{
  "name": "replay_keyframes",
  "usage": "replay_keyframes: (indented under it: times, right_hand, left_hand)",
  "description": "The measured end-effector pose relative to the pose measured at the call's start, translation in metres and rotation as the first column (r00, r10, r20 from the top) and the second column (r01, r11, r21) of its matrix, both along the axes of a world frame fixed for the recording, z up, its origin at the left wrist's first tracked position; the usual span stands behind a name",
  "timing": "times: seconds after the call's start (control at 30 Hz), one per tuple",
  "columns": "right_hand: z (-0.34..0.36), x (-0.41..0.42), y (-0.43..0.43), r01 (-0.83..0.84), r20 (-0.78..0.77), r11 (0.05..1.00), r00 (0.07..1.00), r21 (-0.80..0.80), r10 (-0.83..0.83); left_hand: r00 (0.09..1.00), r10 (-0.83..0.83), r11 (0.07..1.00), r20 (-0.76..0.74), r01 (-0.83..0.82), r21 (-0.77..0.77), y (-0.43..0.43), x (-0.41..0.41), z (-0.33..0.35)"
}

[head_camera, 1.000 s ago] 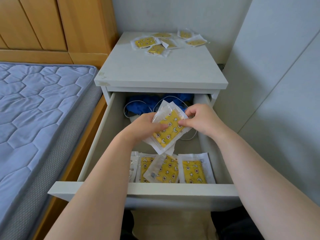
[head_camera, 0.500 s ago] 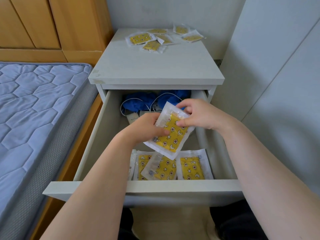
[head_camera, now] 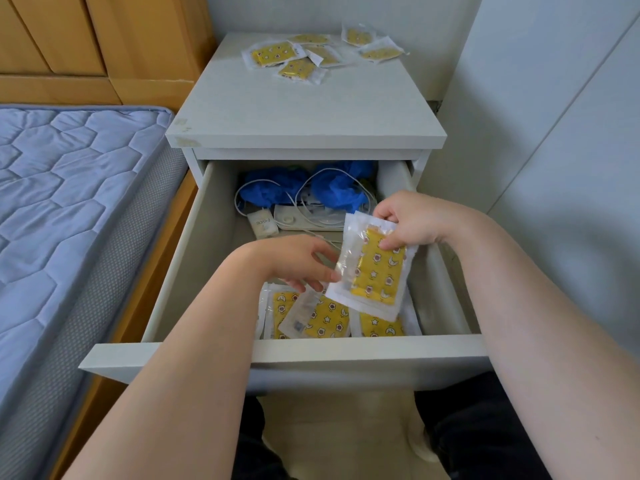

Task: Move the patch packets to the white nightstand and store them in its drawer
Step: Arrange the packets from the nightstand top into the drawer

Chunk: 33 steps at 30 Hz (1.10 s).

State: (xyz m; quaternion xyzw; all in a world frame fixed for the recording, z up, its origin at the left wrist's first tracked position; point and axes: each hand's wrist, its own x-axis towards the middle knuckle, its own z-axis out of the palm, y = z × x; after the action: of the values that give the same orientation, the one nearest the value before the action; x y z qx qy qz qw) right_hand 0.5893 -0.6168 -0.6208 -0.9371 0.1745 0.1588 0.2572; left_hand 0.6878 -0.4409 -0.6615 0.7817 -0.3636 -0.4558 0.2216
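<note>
Open drawer (head_camera: 346,349) of white nightstand (head_camera: 304,109). Right hand (head_camera: 412,223) grip pinches held packets (head_camera: 375,275) above drawer's front right. Left hand (head_camera: 298,261) touches their left edge; cannot tell if gripping. Stored packets (head_camera: 322,318) lie in drawer front. About six loose packets (head_camera: 301,57) on top surface, not yet stored. Roughly halfway.

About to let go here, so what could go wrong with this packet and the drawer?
The held packet hangs from a pinch of the right hand at its top, with the left hand at its edge. It may drop askew onto the stored packets in the drawer. The loose packets on the nightstand top are not yet stored, so don't close early.
</note>
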Motion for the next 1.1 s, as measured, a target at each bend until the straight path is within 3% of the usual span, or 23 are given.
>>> replay_keyframes:
  times: [0.17,0.3,0.53,0.67,0.83,1.1]
  right_hand:
    - [-0.015,0.002,0.015,-0.269,-0.335,0.944,0.922,-0.192,0.194]
    - [-0.053,0.006,0.032,-0.402,-0.568,0.865,0.804,-0.301,0.176]
    - [-0.059,0.005,0.030,-0.449,-0.617,0.834,0.767,-0.321,0.177]
    - [-0.050,0.002,0.031,-0.494,-0.652,0.820,0.729,-0.291,0.208]
    - [-0.057,0.005,0.033,-0.539,-0.669,0.808,0.695,-0.239,0.265]
    - [-0.057,0.004,0.031,-0.522,-0.665,0.832,0.691,-0.188,0.283]
  left_hand:
    - [0.996,0.010,0.999,0.093,-0.013,0.039,-0.002,0.001,-0.005]
    - [0.984,-0.028,0.993,0.178,0.007,0.119,-0.003,0.003,-0.012]
    - [0.866,-0.272,0.947,0.418,0.163,0.278,-0.008,-0.004,-0.022]
    - [0.834,-0.377,0.906,0.404,0.242,0.347,-0.014,-0.010,-0.032]
    - [0.817,-0.378,0.912,0.435,0.248,0.326,-0.022,-0.015,-0.041]
    - [0.640,-0.559,0.807,0.528,0.272,0.525,-0.012,-0.012,-0.035]
